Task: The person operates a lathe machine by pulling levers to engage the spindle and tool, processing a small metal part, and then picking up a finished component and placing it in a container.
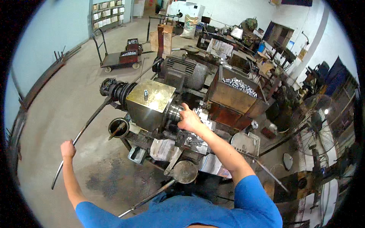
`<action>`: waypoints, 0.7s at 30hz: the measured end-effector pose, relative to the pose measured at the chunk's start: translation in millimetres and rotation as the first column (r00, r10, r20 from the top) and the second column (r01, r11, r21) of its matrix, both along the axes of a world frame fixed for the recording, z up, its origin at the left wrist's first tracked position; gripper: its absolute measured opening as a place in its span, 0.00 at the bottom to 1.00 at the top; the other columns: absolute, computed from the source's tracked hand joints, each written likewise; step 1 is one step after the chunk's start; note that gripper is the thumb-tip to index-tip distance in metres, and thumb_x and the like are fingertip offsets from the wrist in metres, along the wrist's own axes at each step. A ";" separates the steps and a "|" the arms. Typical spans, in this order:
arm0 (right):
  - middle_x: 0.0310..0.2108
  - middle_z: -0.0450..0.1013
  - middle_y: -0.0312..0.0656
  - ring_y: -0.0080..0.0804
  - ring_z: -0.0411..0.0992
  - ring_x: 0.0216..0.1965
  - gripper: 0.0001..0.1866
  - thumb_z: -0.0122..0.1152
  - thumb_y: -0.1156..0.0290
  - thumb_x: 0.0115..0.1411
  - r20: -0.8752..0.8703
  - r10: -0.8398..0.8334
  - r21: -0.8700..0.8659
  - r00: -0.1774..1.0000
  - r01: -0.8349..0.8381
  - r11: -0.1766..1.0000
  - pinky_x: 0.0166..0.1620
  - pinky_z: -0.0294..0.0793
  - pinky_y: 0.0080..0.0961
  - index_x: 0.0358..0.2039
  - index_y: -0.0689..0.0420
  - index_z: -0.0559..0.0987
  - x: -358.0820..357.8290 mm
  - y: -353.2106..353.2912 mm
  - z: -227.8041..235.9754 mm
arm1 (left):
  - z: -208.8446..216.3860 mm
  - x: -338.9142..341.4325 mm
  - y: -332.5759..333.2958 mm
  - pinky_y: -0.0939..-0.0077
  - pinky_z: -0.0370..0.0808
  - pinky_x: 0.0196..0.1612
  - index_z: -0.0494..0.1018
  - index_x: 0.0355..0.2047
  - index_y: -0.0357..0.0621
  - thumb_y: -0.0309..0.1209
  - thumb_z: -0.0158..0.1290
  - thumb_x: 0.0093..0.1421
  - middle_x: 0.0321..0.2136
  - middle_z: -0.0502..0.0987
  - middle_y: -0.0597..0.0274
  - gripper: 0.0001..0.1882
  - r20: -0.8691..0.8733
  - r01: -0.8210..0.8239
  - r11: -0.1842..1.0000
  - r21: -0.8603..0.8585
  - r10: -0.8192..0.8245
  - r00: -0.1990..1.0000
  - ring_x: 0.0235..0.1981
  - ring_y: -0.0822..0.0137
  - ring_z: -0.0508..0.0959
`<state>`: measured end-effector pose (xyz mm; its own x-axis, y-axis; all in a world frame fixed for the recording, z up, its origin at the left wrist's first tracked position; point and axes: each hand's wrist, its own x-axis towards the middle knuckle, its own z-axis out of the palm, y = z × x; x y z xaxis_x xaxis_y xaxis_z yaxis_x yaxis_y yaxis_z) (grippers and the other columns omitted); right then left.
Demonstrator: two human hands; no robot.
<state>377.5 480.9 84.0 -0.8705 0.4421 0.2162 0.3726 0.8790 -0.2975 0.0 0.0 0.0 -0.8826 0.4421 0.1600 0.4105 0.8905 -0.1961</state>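
Note:
My left hand (68, 149) is closed around a long metal lever (90, 121), which runs from the black ribbed end of a lathe's spindle down to the lower left. Beside the round steel chuck (175, 113), my right hand (189, 119) has its index finger and thumb apart. I make out nothing in it, though its other fingers are partly hidden. Between my hands sits the brass-coloured headstock cover (148, 99), with a small metal fitting (146, 92) on top. Behind it is a dark finned motor (184, 71).
A rusty metal bin (232, 92) of small shiny parts stands right of the lathe. A dark pot (118, 128) hangs at its left front. A round handwheel (185, 171) is close to my body. Farther off are a trolley (111, 59) with parts boxes and a fan (312, 121).

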 end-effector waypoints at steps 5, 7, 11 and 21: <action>0.54 0.56 0.57 0.53 0.69 0.38 0.14 0.58 0.70 0.31 -0.373 0.091 0.116 0.923 -0.051 0.992 0.42 0.70 0.39 0.22 0.61 0.73 73.8 -7.7 10.2 | -32.9 69.2 79.3 0.64 0.71 0.38 0.70 0.41 0.39 0.32 0.54 0.50 0.34 0.75 0.51 0.18 -0.290 0.360 0.604 0.711 -0.215 0.933 0.35 0.55 0.75; 0.54 0.58 0.54 0.50 0.69 0.40 0.16 0.60 0.69 0.31 -0.470 0.021 0.039 0.883 -0.003 0.999 0.43 0.69 0.37 0.24 0.60 0.72 108.7 -12.2 28.5 | -74.9 108.7 117.1 0.67 0.70 0.37 0.70 0.40 0.37 0.32 0.53 0.52 0.31 0.75 0.51 0.16 -0.133 0.174 0.350 0.920 -0.137 0.982 0.32 0.57 0.75; 0.54 0.59 0.53 0.51 0.66 0.46 0.16 0.58 0.70 0.32 -0.434 -0.153 -0.040 0.888 0.150 0.988 0.47 0.67 0.34 0.27 0.59 0.73 192.7 -8.1 19.8 | -227.8 136.6 158.2 0.60 0.72 0.40 0.71 0.38 0.37 0.38 0.60 0.39 0.31 0.76 0.48 0.26 0.626 0.061 0.885 0.462 -0.374 0.685 0.35 0.48 0.75; 0.53 0.62 0.49 0.45 0.63 0.51 0.31 0.60 0.70 0.34 0.142 -0.893 0.117 0.428 0.888 0.445 0.53 0.63 0.31 0.45 0.57 0.72 483.7 16.7 -55.8 | -144.4 161.8 223.8 0.63 0.72 0.36 0.74 0.31 0.46 0.32 0.56 0.44 0.29 0.76 0.51 0.11 0.392 0.479 0.877 -0.039 -0.428 0.814 0.34 0.55 0.76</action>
